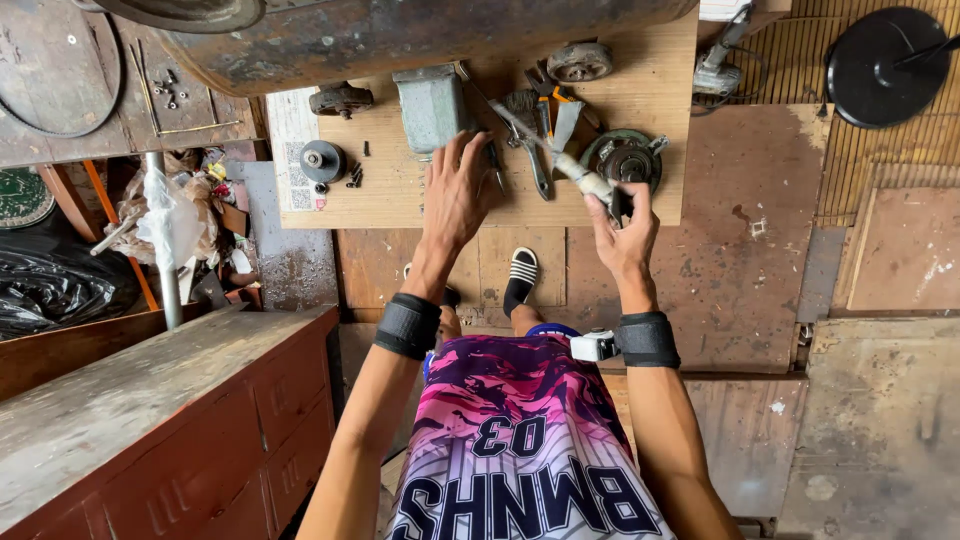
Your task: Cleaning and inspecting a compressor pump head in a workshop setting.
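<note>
My right hand (622, 228) grips the taped handle of a long metal tool (560, 158) whose shaft slants up to the left over a wooden board (400, 195). My left hand (458, 190) reaches over the board with fingers spread, holding nothing, close to a small dark screwdriver (494, 165). A round green motor part (626, 160) lies just above my right hand. Pliers and wrenches (540, 120) lie between the hands. A grey-green metal block (432, 105) stands just above my left fingertips.
A rusty drum (400, 35) lies along the board's far edge. A small wheel (579, 62), a dark round part (322, 160) and loose screws lie on the board. A red-brown cabinet (170, 420) stands at the left. A black round fan base (885, 65) is at the top right.
</note>
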